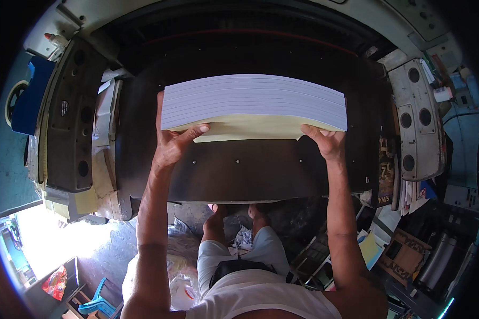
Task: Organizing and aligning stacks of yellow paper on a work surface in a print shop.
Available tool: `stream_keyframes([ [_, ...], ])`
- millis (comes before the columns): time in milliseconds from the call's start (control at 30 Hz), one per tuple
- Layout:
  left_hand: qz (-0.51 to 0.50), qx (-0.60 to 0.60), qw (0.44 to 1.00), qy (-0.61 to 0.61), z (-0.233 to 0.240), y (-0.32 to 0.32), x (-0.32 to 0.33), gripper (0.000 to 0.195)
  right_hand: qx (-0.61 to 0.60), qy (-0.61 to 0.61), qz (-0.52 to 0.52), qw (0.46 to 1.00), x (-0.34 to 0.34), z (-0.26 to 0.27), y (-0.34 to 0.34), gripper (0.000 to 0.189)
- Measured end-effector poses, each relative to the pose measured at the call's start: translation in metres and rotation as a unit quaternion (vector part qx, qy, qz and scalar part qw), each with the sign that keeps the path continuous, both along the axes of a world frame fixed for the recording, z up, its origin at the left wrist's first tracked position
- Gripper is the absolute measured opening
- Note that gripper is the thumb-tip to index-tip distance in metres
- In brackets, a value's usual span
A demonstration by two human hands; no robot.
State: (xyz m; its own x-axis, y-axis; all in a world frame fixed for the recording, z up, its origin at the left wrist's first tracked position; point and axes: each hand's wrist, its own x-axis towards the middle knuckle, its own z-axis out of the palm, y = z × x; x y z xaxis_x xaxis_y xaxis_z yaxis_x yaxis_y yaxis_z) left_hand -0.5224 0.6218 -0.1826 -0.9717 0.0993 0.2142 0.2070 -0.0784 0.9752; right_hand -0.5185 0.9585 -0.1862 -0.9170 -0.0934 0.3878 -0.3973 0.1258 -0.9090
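A thick stack of paper [254,95] is held up on edge between my two hands over a dark machine bed [239,175]. Its long side is white with several thin layer lines, and it bows upward in the middle. The face turned towards me is pale yellow paper [247,127]. My left hand [175,141] grips the left end, thumb pressed on the yellow face and fingers behind. At the right end, my right hand [327,137] grips in the same way. The fingers behind the stack are mostly hidden.
Grey machine housings with round holes stand at the left [74,111] and right [419,119]. Paper bundles [105,115] are wedged by the left housing. A glue bottle [56,40] sits at upper left. Beneath are crumpled paper [243,238] and a blue plastic chair [97,303].
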Motion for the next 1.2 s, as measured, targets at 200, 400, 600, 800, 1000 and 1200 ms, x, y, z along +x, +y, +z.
stream_keyframes([
  [200, -0.014, -0.023, 0.999, 0.035, 0.007, -0.006, -0.004, 0.063, 0.309, 0.204, -0.014, 0.929, 0.010, 0.138, -0.076, 0.111],
  [400, -0.022, 0.026, 0.999, 0.016, -0.004, -0.003, -0.015, 0.070, 0.559, 0.157, 0.059, 0.812, -0.034, 0.106, -0.161, 0.067],
  [600, -0.037, -0.087, 0.996, -0.008, -0.058, -0.026, -0.010, 0.069, 0.534, 0.153, 0.087, 0.827, -0.032, 0.127, -0.157, 0.047],
  [800, -0.018, 0.230, 0.973, -0.012, 0.010, -0.024, 0.004, 0.075, 0.289, -0.004, 0.077, 0.954, -0.021, 0.187, -0.099, 0.055],
  [1000, 0.011, 0.269, 0.963, 0.000, 0.077, 0.025, -0.001, 0.063, -0.099, -0.073, 0.040, 0.992, -0.009, 0.140, -0.054, 0.059],
  [1200, 0.004, 0.119, 0.987, 0.111, 0.074, 0.027, -0.016, 0.065, -0.196, -0.026, 0.002, 0.980, -0.017, 0.072, -0.041, 0.052],
])
